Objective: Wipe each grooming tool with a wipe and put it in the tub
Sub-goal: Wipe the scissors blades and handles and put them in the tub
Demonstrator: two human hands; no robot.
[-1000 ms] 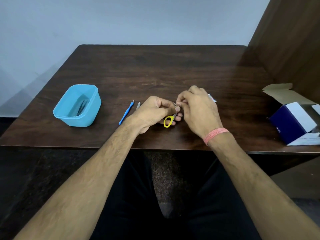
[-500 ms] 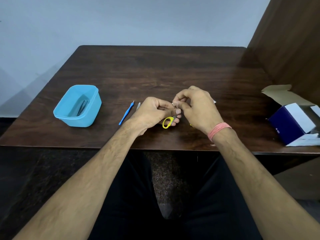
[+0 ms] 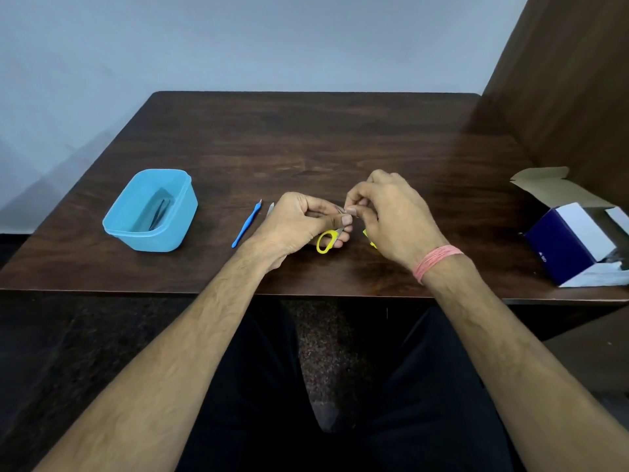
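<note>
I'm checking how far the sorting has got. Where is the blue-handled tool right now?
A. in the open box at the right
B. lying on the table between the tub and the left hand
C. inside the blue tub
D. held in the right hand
B: the blue-handled tool lies flat on the table, right of the blue tub and just left of the left hand.

My left hand (image 3: 299,223) covers most of the scissors (image 3: 327,240); only one yellow loop and the tips show. My right hand (image 3: 391,216) hides whatever its fingertips pinch. Tools in the tub (image 3: 149,212), near the table's left edge: too blurred to identify. Box (image 3: 578,243) cut off at right.
</note>
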